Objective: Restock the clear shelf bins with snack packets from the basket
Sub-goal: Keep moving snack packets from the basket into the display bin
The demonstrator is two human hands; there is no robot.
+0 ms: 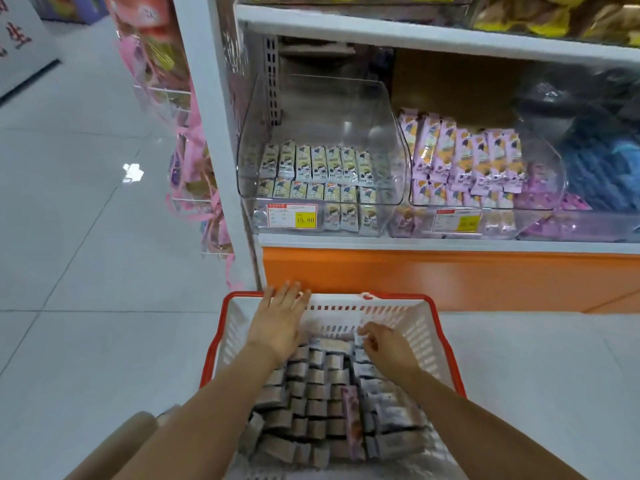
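Left hand (280,320): fingers straight, flat over basket (419,330) far-left rim. Snack packets (311,403): rowed inside basket. Right hand (382,346): curled at basket's far end; grip cannot be told. Risk: stray purple packet (349,407) mid-basket gets misfiled into the grey-packet bin (322,133) above the basket.

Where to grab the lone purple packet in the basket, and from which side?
Probably from above, pinching the purple packet across its narrow width near its far end: it lies wedged between grey packets on both sides, so only its top face shows.
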